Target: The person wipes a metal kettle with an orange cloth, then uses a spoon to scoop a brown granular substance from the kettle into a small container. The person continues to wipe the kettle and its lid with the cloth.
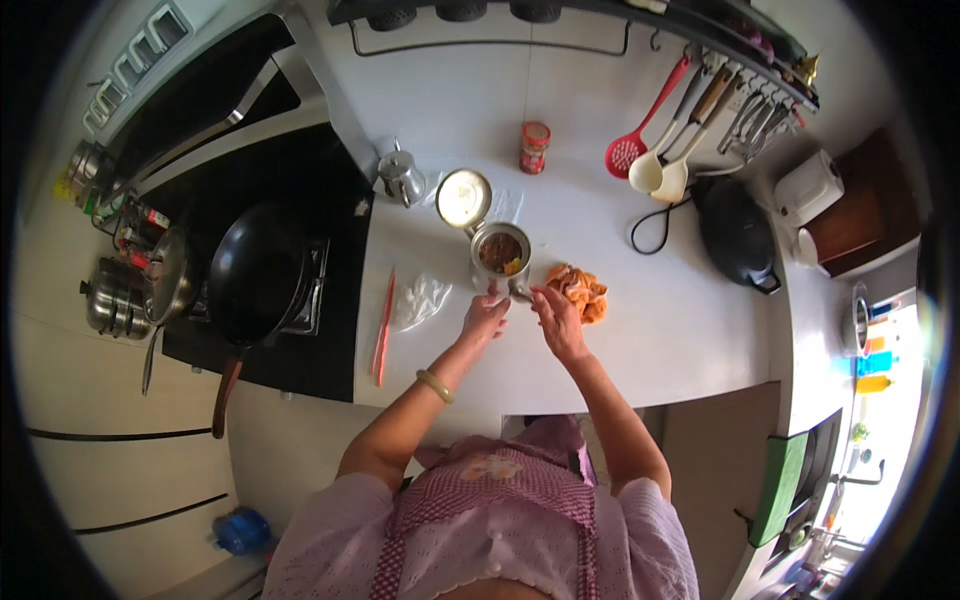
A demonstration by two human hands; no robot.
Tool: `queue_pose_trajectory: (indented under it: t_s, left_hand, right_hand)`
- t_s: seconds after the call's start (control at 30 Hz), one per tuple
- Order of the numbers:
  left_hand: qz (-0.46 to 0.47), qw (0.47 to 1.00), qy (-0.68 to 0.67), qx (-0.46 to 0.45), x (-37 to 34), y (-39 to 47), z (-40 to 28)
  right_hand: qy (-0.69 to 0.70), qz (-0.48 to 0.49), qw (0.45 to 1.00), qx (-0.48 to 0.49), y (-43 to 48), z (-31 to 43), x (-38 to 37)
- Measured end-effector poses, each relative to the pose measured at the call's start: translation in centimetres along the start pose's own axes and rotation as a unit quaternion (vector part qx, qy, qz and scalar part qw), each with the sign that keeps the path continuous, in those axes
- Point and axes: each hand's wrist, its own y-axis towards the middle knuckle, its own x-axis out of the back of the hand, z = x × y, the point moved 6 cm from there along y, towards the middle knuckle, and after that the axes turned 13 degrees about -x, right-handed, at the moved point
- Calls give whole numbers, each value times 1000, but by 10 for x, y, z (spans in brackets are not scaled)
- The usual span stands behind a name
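Observation:
A stainless-steel canister (501, 247) stands on the counter before me, its round hinged lid (463, 198) swung back. Inside lie brown contents (500, 250) with a yellow piece at the near right. My left hand (486, 318) is close against the canister's near side, fingers curled; whether it grips anything is unclear. Between the fingertips of my right hand (558, 321) is a small metal utensil (520, 288), apparently a spoon, beside the canister's front. Just beyond that hand lies a crumpled orange cloth (581, 291).
Red chopsticks (384, 327) and a crumpled clear plastic bag (421, 301) lie to the left. A metal pot (401, 177) and red-lidded jar (534, 148) stand behind. A wok (259, 274) sits on the black cooktop (341, 202). A black electric pan (735, 232) is at right, near hanging ladles (646, 171).

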Motion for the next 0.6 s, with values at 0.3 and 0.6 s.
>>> queue_pose_trajectory:
  t_s: [0.3, 0.6]
  left_hand:
    - [-117, 940, 213, -241, 79, 77, -62]
    - [65, 925, 142, -347, 50, 152, -84]
  right_hand:
    - [-13, -83, 983, 166, 69, 136, 124]
    - [-46, -118, 956, 265, 153, 367, 170]
